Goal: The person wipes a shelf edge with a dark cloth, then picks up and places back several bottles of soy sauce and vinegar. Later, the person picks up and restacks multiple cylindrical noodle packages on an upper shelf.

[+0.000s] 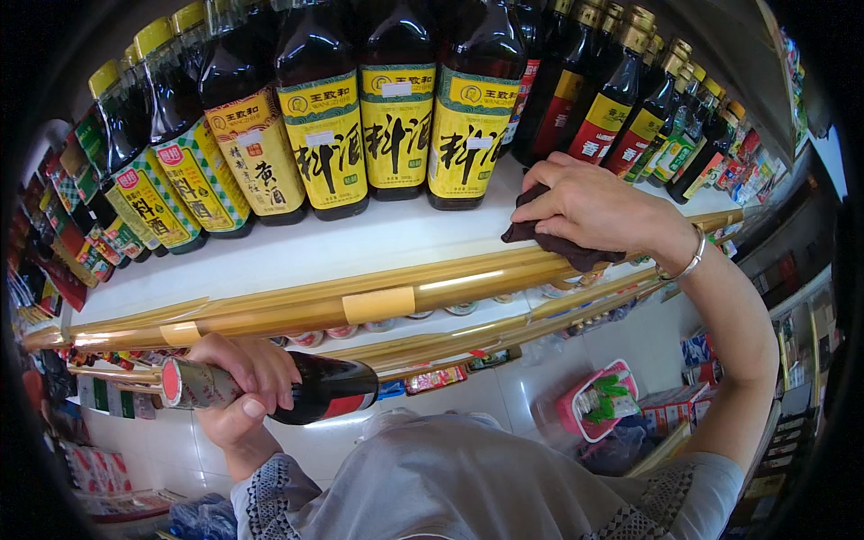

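Note:
My left hand (246,385) grips a dark glass bottle (331,388) around its neck, in front of the shelf's edge. Foil covers the bottle's neck, its top is red, and it lies nearly level, with a red label partly in sight. On the white shelf board (398,233), my right hand (580,202) presses a dark brown cloth (563,246) near the front edge. Part of the cloth hangs over the wooden shelf edging. Just left of that hand stands a Wangzhihe bottle (472,135) with a yellow and green label. Red-labelled bottles (597,128) stand right behind the hand.
More upright bottles (189,182) line the shelf to the left. Blank tan tags (378,305) sit on the wooden edging (472,280). A lower shelf (432,337) holds jars and packets. On the tiled floor stands a pink basket (574,412) with green items inside, beside cartons (675,401).

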